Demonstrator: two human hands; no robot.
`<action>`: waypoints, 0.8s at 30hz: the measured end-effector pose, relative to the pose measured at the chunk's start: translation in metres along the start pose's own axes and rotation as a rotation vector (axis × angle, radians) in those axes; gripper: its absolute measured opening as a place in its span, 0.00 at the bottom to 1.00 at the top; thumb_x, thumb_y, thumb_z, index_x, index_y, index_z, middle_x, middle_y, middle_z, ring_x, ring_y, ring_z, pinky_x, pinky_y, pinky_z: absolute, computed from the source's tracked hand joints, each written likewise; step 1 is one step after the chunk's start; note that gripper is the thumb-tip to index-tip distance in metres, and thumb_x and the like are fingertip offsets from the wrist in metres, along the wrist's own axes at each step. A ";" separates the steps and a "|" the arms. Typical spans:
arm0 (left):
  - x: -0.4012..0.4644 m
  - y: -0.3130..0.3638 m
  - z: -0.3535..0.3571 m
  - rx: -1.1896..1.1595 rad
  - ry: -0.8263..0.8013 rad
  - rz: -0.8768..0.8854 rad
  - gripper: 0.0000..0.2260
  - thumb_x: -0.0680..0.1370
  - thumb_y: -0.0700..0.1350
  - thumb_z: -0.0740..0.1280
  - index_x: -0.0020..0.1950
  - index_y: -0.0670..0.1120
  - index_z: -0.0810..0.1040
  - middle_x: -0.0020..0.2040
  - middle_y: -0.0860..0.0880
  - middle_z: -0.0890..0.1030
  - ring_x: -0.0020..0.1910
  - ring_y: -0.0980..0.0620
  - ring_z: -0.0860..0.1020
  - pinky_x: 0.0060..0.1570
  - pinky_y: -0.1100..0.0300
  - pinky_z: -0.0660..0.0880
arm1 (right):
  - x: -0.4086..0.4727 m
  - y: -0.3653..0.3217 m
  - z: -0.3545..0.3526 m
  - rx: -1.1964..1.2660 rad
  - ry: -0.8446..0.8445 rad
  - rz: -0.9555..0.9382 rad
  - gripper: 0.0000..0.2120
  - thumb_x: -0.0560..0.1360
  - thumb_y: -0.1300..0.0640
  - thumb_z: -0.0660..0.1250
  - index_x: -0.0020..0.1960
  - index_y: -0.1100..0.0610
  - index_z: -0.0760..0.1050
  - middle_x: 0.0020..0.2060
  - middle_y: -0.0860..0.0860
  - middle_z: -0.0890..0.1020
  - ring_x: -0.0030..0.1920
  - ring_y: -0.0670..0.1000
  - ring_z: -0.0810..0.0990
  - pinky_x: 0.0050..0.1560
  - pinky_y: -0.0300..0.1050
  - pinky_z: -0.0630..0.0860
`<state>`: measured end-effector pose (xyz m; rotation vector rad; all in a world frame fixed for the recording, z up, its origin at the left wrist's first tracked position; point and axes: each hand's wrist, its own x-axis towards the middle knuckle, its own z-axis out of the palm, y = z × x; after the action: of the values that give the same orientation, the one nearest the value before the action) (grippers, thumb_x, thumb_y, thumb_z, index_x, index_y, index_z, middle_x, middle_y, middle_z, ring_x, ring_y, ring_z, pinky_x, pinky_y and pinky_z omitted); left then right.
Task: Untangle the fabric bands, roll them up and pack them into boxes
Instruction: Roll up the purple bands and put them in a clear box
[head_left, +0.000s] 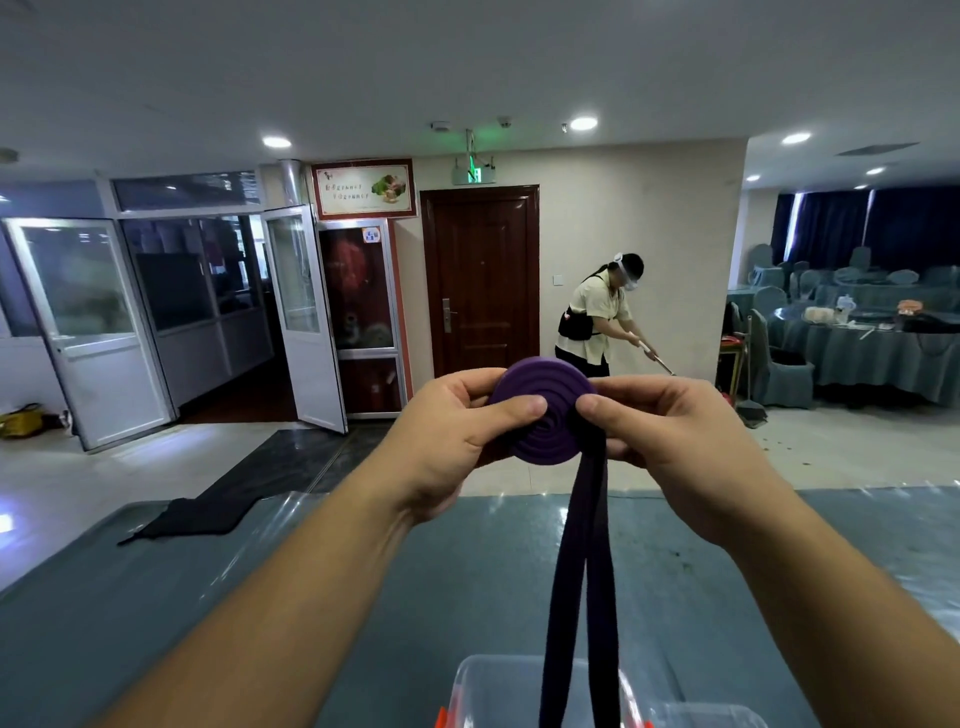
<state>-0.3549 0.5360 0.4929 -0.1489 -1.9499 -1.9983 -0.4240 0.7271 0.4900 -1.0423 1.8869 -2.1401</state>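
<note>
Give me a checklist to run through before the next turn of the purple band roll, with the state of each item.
1. Left hand holds the roll, thumb across its face: ok.
2. Right hand pinches the roll's right side where the tail leaves: ok.
3. Coils lie flat and even, none slipping out: ok.
4. Loose tail hangs straight, two strands side by side, no knot in sight: ok.
5. End of the tail free of snags: cannot tell, it runs out of view at the bottom.
6. Clear box on the table ready below the hands: ok; whether it holds anything, cannot tell.
</note>
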 end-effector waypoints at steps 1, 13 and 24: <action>0.000 -0.003 0.003 -0.048 0.026 0.003 0.17 0.72 0.43 0.75 0.60 0.44 0.84 0.53 0.43 0.88 0.52 0.48 0.86 0.50 0.57 0.82 | 0.000 0.000 0.002 0.028 0.014 -0.005 0.08 0.75 0.62 0.72 0.53 0.56 0.85 0.45 0.55 0.89 0.46 0.52 0.88 0.45 0.40 0.83; 0.000 0.005 -0.009 0.078 -0.018 -0.026 0.16 0.72 0.40 0.76 0.60 0.43 0.84 0.54 0.41 0.87 0.54 0.43 0.86 0.56 0.51 0.83 | -0.002 -0.001 0.000 0.018 -0.021 -0.004 0.09 0.73 0.60 0.72 0.53 0.56 0.85 0.45 0.55 0.89 0.45 0.50 0.88 0.43 0.37 0.82; 0.001 0.002 -0.009 0.107 -0.042 -0.055 0.13 0.76 0.38 0.74 0.61 0.42 0.83 0.54 0.41 0.87 0.55 0.41 0.86 0.58 0.48 0.83 | 0.001 -0.004 -0.009 -0.140 -0.072 -0.011 0.09 0.75 0.59 0.72 0.55 0.56 0.85 0.45 0.53 0.89 0.44 0.49 0.88 0.43 0.37 0.81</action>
<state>-0.3534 0.5274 0.4946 -0.1128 -2.1042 -1.9337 -0.4280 0.7354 0.4943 -1.1421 2.0260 -1.9718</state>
